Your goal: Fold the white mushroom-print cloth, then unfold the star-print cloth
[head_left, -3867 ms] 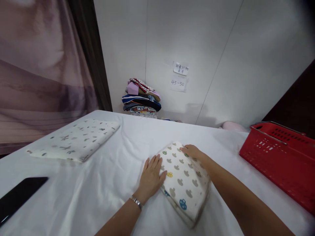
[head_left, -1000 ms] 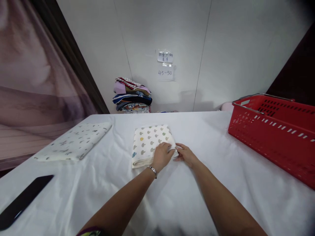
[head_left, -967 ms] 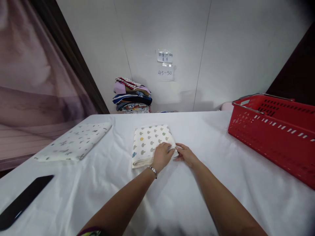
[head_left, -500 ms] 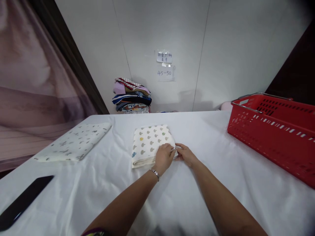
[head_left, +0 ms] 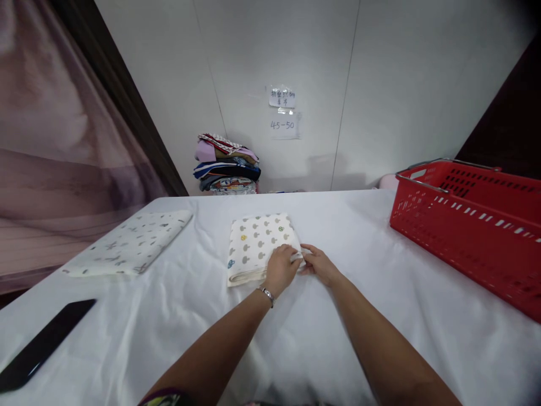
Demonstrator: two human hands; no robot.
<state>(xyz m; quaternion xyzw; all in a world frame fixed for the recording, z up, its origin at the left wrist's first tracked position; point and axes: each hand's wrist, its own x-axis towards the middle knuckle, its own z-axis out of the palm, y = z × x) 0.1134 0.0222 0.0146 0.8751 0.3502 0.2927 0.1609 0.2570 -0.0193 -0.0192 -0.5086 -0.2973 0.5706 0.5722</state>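
Observation:
A folded white cloth (head_left: 257, 234) printed with grey mushroom-like shapes and a few coloured ones lies flat in the middle of the table. My left hand (head_left: 282, 266), with a metal band at the wrist, rests on the cloth's near right part, fingers closed at its edge. At the same right-hand corner, my right hand (head_left: 318, 264) pinches the cloth's edge between thumb and fingers. The fingertips of both hands nearly meet there, and the fabric between them is partly hidden.
Another folded white cloth (head_left: 131, 242) with small dark prints lies on the left. In front of it is a flat black object (head_left: 46, 344). A red plastic basket (head_left: 465, 237) stands at the right. Behind the white-covered table (head_left: 338, 220), a stack of folded fabrics (head_left: 227, 163) rises by the wall.
Both hands stay at the cloth's right corner, with only a very slight shift of the fingers. The view has moved a little; the cloth lies as before.

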